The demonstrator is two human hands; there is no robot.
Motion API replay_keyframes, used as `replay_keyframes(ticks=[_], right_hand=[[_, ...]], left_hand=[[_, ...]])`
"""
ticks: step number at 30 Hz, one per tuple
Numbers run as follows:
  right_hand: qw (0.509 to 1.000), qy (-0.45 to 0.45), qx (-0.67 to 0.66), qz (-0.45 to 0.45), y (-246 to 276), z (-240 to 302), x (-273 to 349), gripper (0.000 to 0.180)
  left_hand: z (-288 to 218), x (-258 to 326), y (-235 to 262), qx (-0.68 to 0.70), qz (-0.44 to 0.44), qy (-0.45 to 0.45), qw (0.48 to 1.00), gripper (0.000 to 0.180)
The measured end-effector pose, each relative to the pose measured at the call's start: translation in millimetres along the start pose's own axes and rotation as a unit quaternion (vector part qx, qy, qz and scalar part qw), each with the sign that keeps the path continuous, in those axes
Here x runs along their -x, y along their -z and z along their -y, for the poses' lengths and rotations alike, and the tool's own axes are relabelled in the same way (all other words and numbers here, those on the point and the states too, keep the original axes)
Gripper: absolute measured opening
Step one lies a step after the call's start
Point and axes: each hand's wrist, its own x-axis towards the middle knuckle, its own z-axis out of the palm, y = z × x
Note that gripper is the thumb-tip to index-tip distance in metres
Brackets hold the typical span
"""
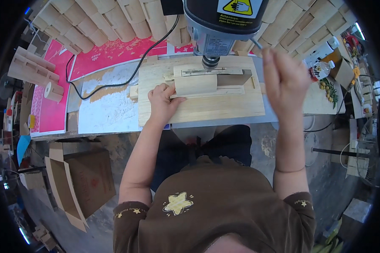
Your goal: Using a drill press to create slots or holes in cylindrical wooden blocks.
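Observation:
My left hand [162,100] rests on the board, fingers bent against the left end of a pale wooden piece with a rounded face [196,84]. The piece lies in a wooden jig [234,80] fixed to a flat plywood board [223,105]. Right above it hangs the chuck [210,62] of a drill press [217,29]; whether a bit touches the wood is hidden. My right hand [285,80], raised at the right of the machine, is closed around the outer end of its feed lever [256,43].
Stacked wooden pieces [114,21] line the back on both sides. More stand on pink sheeting [50,105] at the left. A black cable [135,71] curves over the bench. A bottle [321,71] stands at right. An open cardboard box [88,177] is on the floor.

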Motion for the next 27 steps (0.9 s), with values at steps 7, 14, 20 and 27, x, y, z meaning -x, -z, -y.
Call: replay_keyframes(ticks=[7, 14, 20, 27], right_hand=[[0.994, 0.018, -0.058, -0.088, -80.5, -21.5, 64.3, 0.012], [0.989, 0.043, -0.106, -0.096, -56.0, -28.5, 46.8, 0.010], [0.986, -0.016, -0.159, -0.052, -22.4, -36.5, -101.5, 0.022], [0.989, -0.036, -0.146, 0.001, -3.8, -38.9, -108.6, 0.032]], left_hand=[[-1.4, -3.5, -6.4, -0.003, 0.013, 0.012, 1.000, 0.045], [-4.9, -2.6, -3.7, 0.009, 0.006, 0.013, 1.000, 0.039], [-22.7, -7.3, -24.3, -0.012, -0.018, -0.019, 1.000, 0.046], [-36.5, -15.5, -36.1, 0.019, 0.025, -0.002, 1.000, 0.045]])
